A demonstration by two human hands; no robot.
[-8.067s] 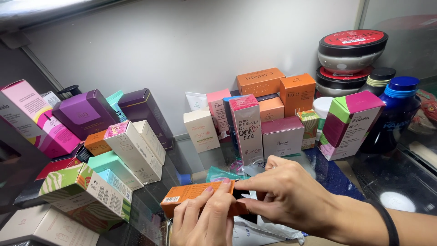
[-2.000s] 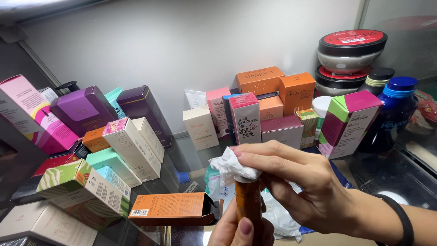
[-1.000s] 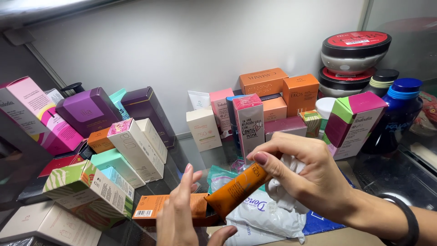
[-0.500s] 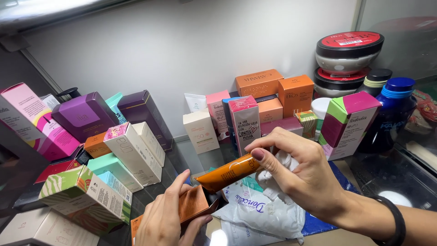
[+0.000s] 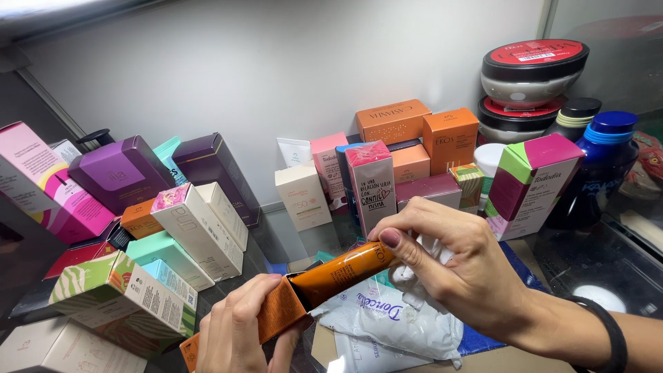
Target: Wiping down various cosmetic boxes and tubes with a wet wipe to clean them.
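My right hand [image 5: 456, 269] grips an orange tube [image 5: 342, 273] near its top end, with a crumpled white cloth [image 5: 418, 276] tucked under the fingers. The tube's lower end sits inside the open mouth of a long orange box [image 5: 276, 314]. My left hand [image 5: 238, 331] holds that box from below at the bottom of the view. A black band circles my right wrist.
A white plastic packet [image 5: 390, 324] lies under the hands on a glass shelf. Many small cosmetic boxes stand behind and to the left: purple [image 5: 121, 169], white [image 5: 197, 224], green-striped [image 5: 121, 297], pink [image 5: 373, 183], orange [image 5: 394, 121]. Round tins [image 5: 532, 65] and a blue bottle [image 5: 597, 166] stand at right.
The left hand has lifted the orange box and the tube's end has gone into its open mouth; half a second ago the tube was still outside it.
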